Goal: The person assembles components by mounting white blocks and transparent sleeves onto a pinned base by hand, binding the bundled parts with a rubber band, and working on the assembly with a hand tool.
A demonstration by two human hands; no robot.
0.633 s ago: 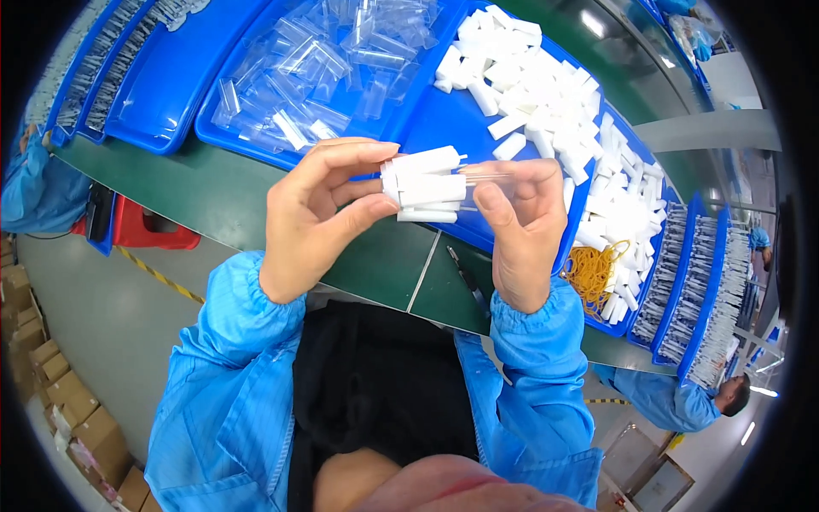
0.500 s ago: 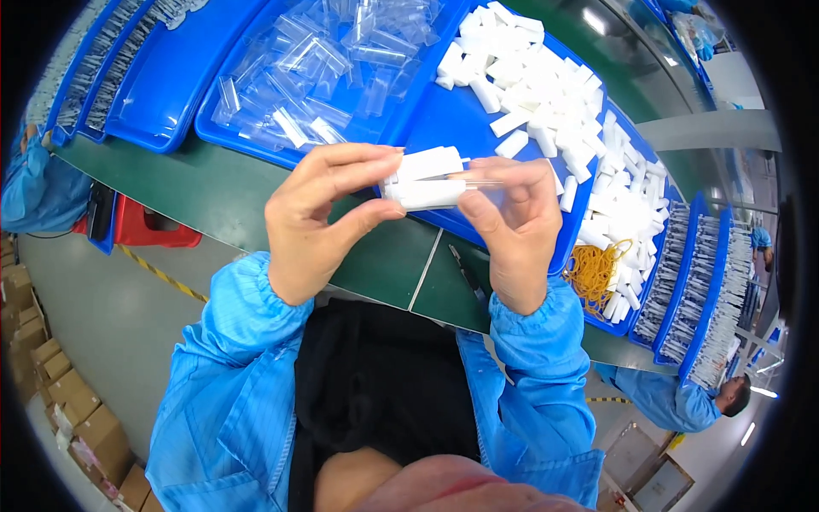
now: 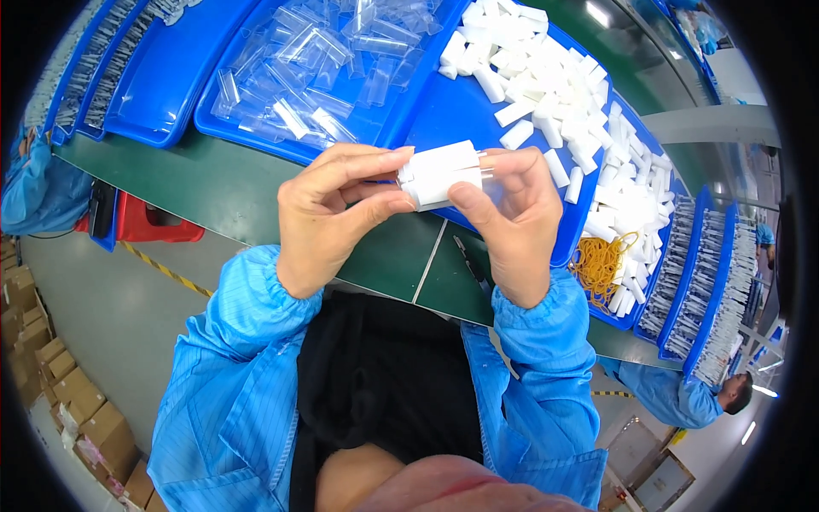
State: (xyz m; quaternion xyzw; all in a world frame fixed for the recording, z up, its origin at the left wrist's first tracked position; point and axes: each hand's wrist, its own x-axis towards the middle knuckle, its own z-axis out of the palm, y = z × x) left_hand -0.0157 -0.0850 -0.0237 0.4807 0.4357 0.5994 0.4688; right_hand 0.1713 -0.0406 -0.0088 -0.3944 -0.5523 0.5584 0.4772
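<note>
Nearby, pen on table; blue tray beyond white bundle.

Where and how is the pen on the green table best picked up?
Probably mid-barrel, pinched across its long sides from above and the left: the pen is slender and lies flat on the table, with the right sleeve close on its right.

Held pieces are showing plain white, sleeves are rocking bright blue. The table's sporting dark green, trays are going solid blue, the bands are looking mustardy and the floor tape's wearing yellow-black stripes.
</note>
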